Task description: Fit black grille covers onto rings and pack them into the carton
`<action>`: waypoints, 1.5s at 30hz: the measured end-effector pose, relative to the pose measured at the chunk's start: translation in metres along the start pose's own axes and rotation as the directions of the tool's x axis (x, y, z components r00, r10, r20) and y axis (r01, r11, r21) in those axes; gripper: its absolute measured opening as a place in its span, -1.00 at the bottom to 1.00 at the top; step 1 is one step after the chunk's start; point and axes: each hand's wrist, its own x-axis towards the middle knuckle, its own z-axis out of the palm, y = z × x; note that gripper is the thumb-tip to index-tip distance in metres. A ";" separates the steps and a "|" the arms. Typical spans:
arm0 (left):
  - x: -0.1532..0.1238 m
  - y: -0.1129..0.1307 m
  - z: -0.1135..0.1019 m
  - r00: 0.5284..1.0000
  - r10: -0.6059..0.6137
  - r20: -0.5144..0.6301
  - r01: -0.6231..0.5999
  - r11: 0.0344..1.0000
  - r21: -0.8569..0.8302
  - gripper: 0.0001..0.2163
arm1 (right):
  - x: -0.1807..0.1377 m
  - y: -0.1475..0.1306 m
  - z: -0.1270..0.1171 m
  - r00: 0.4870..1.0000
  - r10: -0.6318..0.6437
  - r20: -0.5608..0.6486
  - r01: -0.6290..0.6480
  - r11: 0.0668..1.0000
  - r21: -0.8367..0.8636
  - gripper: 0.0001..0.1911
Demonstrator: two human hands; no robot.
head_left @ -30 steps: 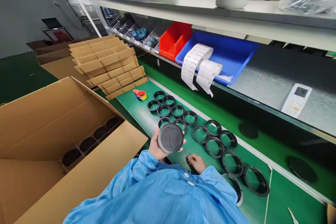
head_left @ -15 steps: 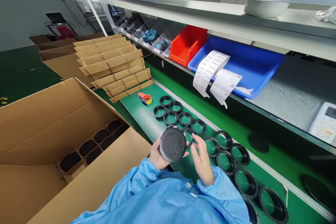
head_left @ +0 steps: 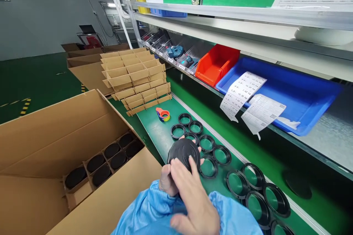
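A round black plastic cap (head_left: pixel 185 149) with raised curved lines on its face is held above the green bench. My left hand (head_left: pixel 167 180) grips it from below and the left side, its fingertips showing past the far rim. Across the near part of the cap lies my right hand (head_left: pixel 193 194), fingers stretched and touching its face, partly covering it. Several black rings (head_left: pixel 209 166) lie on the bench just beyond and to the right of my hands.
At left stands an open cardboard box (head_left: pixel 110 194) with dark round pieces (head_left: pixel 101 175) in its divided cells. Stacked cardboard dividers (head_left: pixel 135 77) and coloured tape rolls (head_left: pixel 163 114) are farther back. A red bin (head_left: pixel 216 66) and a blue tray (head_left: pixel 278 91) with printed labels (head_left: pixel 242 93) sit on the shelf.
My right hand has moved left from beside the cap onto its face. My left hand still holds the cap, now tilted differently. The whole view has shifted.
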 end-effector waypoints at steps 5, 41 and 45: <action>0.013 0.014 0.006 0.998 0.062 0.031 -0.064 0.995 0.076 -0.28 | -0.012 0.023 0.009 0.888 0.389 -0.244 -0.387 0.920 0.060 -0.18; 0.002 -0.035 0.064 0.948 -0.120 -0.294 0.122 0.992 -0.012 -0.52 | -0.069 0.059 -0.022 0.861 0.456 -0.223 -0.384 0.873 0.302 -0.40; -0.002 -0.034 0.066 0.941 -0.131 -0.312 0.116 0.991 -0.067 -0.51 | -0.070 0.054 -0.024 0.855 0.455 -0.249 -0.379 0.876 0.299 -0.42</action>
